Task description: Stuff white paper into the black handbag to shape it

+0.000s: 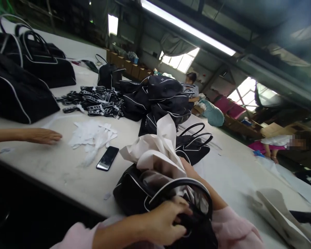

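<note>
- Head view: my left hand (pixel 162 221) sits at the bottom centre, fingers curled shut on the near rim and black handle of a black bag (pixel 134 193) lying at the near edge of the white table (pixel 67 176).
- My right arm, in a pink sleeve, runs into the bag's mouth from the right; the right hand itself is hidden behind the paper (pixel 158 152), so I cannot tell whether it is open or shut.
- The crumpled white paper stands up out of the bag's opening, rising toward the far side.
- I judge the step goes best if the left hand holds the rim wide and steady while the paper is pressed down evenly into the corners.
- The bag's long axis runs left to right along the table edge; its mouth faces up and toward me.
- A phone (pixel 107 158) lies just left of the bag; another person's hand (pixel 43 135) rests flat further left.
</note>
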### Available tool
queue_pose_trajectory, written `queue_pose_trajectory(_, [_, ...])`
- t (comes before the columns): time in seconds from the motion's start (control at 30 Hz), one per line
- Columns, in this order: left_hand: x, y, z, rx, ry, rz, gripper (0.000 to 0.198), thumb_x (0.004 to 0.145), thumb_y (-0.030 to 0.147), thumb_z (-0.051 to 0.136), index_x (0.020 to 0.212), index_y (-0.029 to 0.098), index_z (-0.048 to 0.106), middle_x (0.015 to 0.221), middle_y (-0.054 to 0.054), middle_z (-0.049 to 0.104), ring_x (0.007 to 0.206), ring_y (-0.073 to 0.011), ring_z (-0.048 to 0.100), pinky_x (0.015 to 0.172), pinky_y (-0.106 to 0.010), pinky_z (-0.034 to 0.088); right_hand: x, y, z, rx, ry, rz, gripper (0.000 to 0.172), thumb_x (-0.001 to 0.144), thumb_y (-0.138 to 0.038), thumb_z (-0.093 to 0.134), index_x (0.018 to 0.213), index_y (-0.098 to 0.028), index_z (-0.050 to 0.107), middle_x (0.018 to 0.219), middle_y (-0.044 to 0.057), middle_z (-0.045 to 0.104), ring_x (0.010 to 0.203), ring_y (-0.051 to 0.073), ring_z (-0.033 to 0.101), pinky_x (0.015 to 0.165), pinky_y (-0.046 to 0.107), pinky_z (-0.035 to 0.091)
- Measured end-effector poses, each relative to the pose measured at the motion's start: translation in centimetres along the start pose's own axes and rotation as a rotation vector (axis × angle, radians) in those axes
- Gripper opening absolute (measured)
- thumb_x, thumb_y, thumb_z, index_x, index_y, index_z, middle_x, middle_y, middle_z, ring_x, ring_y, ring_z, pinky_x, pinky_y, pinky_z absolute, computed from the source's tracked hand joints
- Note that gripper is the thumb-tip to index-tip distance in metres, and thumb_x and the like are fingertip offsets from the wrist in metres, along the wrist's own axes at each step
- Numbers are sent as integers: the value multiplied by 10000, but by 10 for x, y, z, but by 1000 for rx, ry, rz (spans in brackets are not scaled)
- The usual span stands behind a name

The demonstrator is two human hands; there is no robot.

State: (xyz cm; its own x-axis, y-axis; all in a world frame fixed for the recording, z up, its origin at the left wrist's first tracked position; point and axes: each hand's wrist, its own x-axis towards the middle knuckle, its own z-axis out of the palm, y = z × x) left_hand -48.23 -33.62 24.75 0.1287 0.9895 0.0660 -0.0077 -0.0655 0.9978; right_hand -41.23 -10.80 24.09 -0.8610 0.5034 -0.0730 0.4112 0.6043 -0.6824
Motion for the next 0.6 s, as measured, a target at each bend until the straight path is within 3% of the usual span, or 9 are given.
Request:
queue_pose_trajectory(0.07, [-42,-6,-31,25,-31,53,504,722,54,468,1135,197,718,1273,-88,644,1164,-232,610,1008,-359,495,-1,4,-5,245,15,27,694,740,-373,673,1388,-161,542,1427,141,540,1330,336,484,1155,495,339])
queue_pose_trajectory(0.13, [-74,-11,-58,2,36,-93,486,656,40,386,910,202,768,929,-37,733,867,-183,684,796,-293,544,0,3,-17,558,44,116,876,796,-474,628,1537,-152,289,1467,169,493,1323,305,510,1145,478,362])
queue_pose_trajectory(0.17, [-83,-15,-69,47,150,-145,435,652,57,380,820,202,754,826,-21,719,782,-175,670,741,-286,531,2,-1,-23,670,40,146,955,821,-545,596,1571,-155,153,1476,185,478,1313,296,525,1136,476,374])
queue_pose_trajectory(0.23, [-86,-25,-87,241,533,-174,294,715,112,391,705,196,673,752,-23,676,735,-185,634,720,-311,501,8,-14,-32,721,-32,130,1083,815,-657,582,1577,-166,-12,1492,203,450,1315,295,524,1136,489,365])
queue_pose_trajectory(0.3, [-72,-38,-98,492,900,-62,230,804,186,398,704,197,605,789,-48,656,819,-220,617,805,-366,481,17,-36,-31,585,-138,41,1172,771,-673,646,1575,-178,-48,1564,199,337,1395,298,427,1178,488,290])
queue_pose_trajectory(0.33, [-62,-45,-102,563,994,-12,223,836,226,405,737,196,602,823,-64,657,859,-239,615,834,-390,476,23,-48,-26,480,-198,-6,1225,737,-654,698,1574,-178,-60,1608,192,233,1449,299,337,1205,480,229])
queue_pose_trajectory(0.4, [-39,-57,-104,530,959,27,179,830,270,474,817,187,632,899,-86,685,909,-265,628,858,-411,488,34,-72,-8,253,-346,-70,1332,662,-612,784,1568,-182,-93,1648,170,36,1513,302,155,1232,461,123])
queue_pose_trajectory(0.47, [-21,-66,-102,318,842,2,181,780,278,563,892,177,663,946,-82,719,917,-263,657,858,-389,515,43,-92,18,40,-472,-99,1459,543,-561,872,1564,-203,-108,1647,173,-14,1520,335,73,1230,484,88])
queue_pose_trajectory(0.6, [-13,-74,-97,129,820,-48,277,757,296,603,982,163,695,1021,-79,741,986,-261,677,901,-351,517,53,-106,58,-112,-431,-171,1481,396,-421,943,1583,-233,79,1573,189,288,1431,403,286,1172,517,246])
